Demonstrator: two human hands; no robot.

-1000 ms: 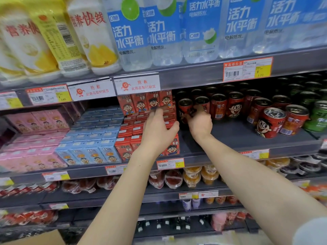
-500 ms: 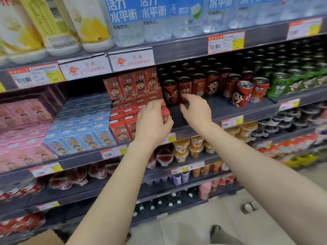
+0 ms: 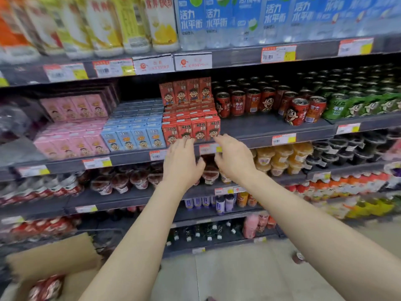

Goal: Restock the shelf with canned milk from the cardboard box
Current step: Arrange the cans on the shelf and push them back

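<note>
Shelf edge: the dark grey metal shelf [image 3: 260, 127] ends in a front lip carrying white-and-yellow price tags [image 3: 283, 139], and both hands hang just in front of that lip
Open room: a bare strip of shelf runs along the front, from the red cartons to a pair of cans further right
Canned milk on the shelf: red cylindrical milk cans with a cartoon face [image 3: 238, 103] stand upright in rows at the back; the front pair of red cans [image 3: 312, 110] sits nearer the edge, the left one leaning
Canned milk in the box: the brown cardboard box [image 3: 54, 255] sits low at the left with its flaps up, and blurred red cans [image 3: 45, 287] lie inside it
Left hand [image 3: 182, 161]: empty, back towards me, fingers loosely spread and pointing up at the small red cartoon-face cartons [image 3: 191, 129]; whether the fingertips touch them I cannot tell
Right hand [image 3: 234, 159]: empty as well, fingers relaxed and slightly bent, the forefinger tip near the lower right corner of the carton block
Arms: both bare forearms reach up and forward, converging, the hands close together but apart
Left neighbours: light blue cartons [image 3: 134, 135], then pink cartons [image 3: 71, 144]
Right neighbours: green cans [image 3: 358, 105] beyond the red ones
Floor: pale floor [image 3: 238, 274] open beneath the arms
</note>
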